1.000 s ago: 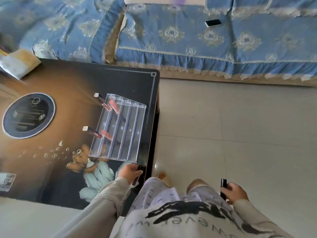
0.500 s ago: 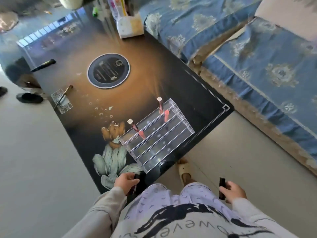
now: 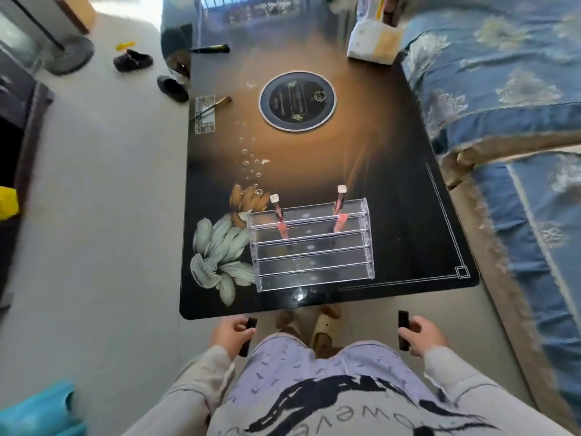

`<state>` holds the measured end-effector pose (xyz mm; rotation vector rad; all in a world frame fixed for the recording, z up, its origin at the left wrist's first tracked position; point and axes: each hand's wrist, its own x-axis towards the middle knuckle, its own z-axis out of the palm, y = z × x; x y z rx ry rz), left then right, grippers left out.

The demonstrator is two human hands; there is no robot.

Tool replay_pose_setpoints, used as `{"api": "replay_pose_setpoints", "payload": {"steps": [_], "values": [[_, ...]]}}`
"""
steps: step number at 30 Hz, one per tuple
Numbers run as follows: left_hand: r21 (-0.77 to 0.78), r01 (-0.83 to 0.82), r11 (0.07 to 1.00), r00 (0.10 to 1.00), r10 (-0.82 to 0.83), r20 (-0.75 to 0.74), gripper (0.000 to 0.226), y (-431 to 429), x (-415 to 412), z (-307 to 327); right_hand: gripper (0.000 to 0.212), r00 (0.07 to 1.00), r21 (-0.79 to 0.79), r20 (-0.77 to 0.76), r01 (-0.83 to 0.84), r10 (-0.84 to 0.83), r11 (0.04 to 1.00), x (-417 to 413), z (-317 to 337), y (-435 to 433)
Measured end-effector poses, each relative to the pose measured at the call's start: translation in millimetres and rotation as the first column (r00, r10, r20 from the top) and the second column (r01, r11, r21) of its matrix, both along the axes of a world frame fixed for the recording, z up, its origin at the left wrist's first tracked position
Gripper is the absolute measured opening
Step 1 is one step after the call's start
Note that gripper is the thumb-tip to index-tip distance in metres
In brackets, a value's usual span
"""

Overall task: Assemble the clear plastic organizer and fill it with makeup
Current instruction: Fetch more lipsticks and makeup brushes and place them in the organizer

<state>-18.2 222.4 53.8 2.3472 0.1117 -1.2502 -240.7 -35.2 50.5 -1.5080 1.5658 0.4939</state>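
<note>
The clear plastic organizer [image 3: 311,247] is sitting just below the middle of the frame, on the near end of the dark glossy table [image 3: 393,184], its stepped rows running left to right. Two lip gloss tubes are standing in its rear rows: the left tube [image 3: 278,215] is leaning slightly, and the right tube [image 3: 339,209] is standing near the organizer's right end. The front rows are showing only clear plastic.

Below the table's near edge, both hands are hanging over the person's lap. The left hand [image 3: 229,335] is curling its fingers around a dark stick-shaped cosmetic [image 3: 248,336], and the right hand [image 3: 421,336] is gripping a black tube [image 3: 403,330] that is pointing upright.

Further up the table, a round dark disc [image 3: 297,100] is lying at upper centre, a slim brush [image 3: 213,107] is resting toward the left edge, and a dark pen-like stick [image 3: 209,49] is lying near the far end. A blue patterned sofa [image 3: 503,89] is filling the right side of the frame.
</note>
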Motion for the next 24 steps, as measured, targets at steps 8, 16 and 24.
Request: {"api": "replay_pose_setpoints", "payload": {"steps": [8,16,24], "values": [[-0.119,-0.028,0.993,0.950,0.063,0.304,0.016,-53.3,20.1,20.2,0.006,0.971,-0.104,0.147,-0.175,0.190,0.979,59.6,15.9,-28.6],[-0.345,-0.068,0.936,0.908,0.201,0.368,0.020,-108.5,40.7,28.1,0.018,0.898,-0.267,0.347,-0.180,0.269,0.947,128.3,29.0,-40.0],[-0.321,-0.125,0.939,0.897,0.246,0.368,0.022,-130.8,48.3,15.3,0.023,0.901,-0.296,0.349,-0.153,0.256,0.943,153.9,16.2,-41.8]]}}
